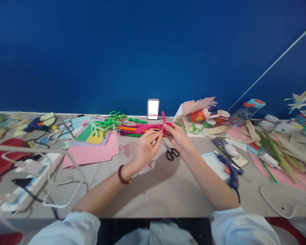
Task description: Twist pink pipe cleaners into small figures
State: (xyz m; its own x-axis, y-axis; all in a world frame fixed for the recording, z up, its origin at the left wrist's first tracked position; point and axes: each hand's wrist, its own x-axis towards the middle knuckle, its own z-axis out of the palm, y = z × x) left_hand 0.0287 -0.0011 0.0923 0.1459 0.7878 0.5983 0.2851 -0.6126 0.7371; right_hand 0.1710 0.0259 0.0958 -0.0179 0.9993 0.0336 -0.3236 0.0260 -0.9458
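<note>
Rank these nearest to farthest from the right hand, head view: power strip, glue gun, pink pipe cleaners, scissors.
1. Pink pipe cleaners: in the right hand.
2. Scissors: on the table below it.
3. Glue gun: off to the right.
4. Power strip: far left.

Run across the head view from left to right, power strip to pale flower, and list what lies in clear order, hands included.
White power strip, pink paper sheets, left hand, right hand, tipped red paper cup, dark blue glue gun, pale flower.
</note>
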